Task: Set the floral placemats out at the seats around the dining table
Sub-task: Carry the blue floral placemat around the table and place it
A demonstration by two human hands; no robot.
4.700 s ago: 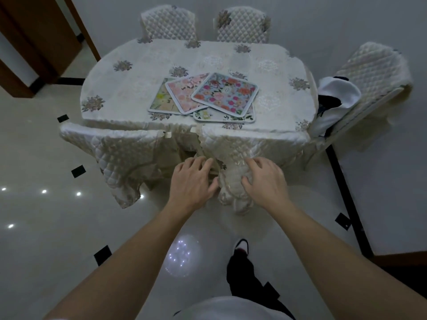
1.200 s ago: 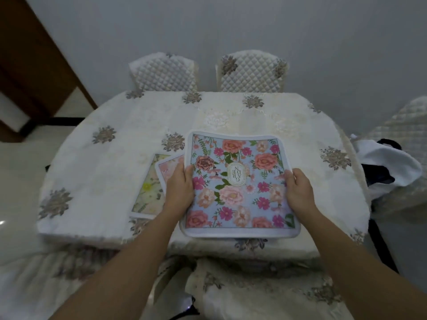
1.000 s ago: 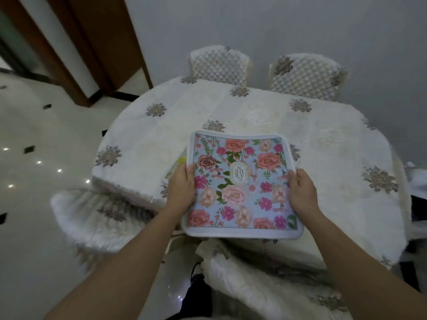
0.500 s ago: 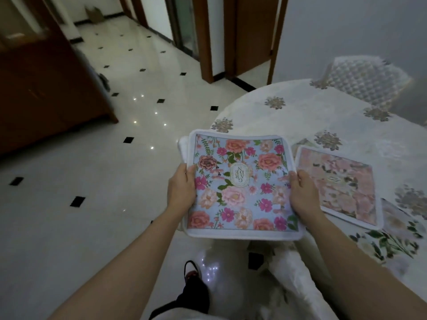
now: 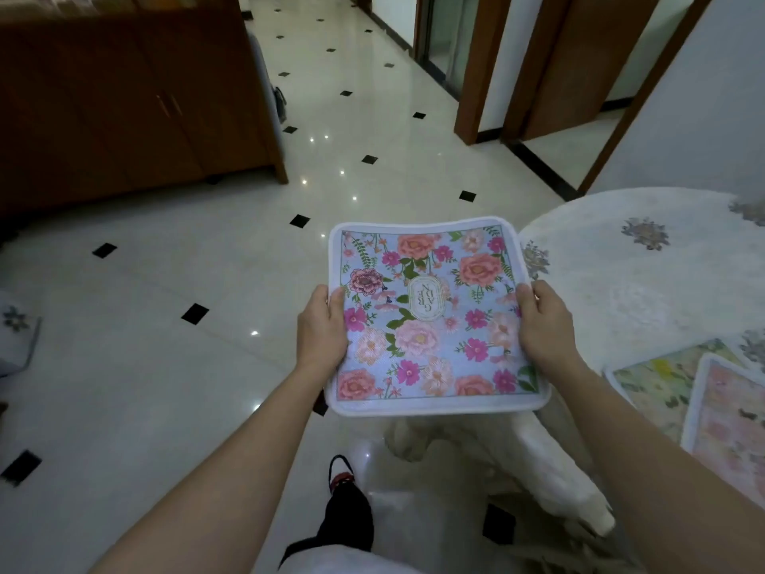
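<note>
I hold a blue floral placemat (image 5: 430,316) flat in the air, out over the floor to the left of the dining table (image 5: 645,279). My left hand (image 5: 321,329) grips its left edge and my right hand (image 5: 542,325) grips its right edge. On the cream tablecloth at the right lie two more placemats, a yellow-green one (image 5: 658,379) and a pink one (image 5: 728,424) overlapping it, both cut off by the frame edge.
A cream quilted chair cover (image 5: 550,461) hangs below the placemat beside the table. My foot (image 5: 343,482) stands on glossy white tile with black diamond insets. A brown wooden cabinet (image 5: 124,101) fills the upper left. Wooden door frames (image 5: 476,76) stand at the back.
I picked the blue placemat off the stack with both hands, then my view swung left: the table slid to the right edge and open floor now lies under the placemat.
</note>
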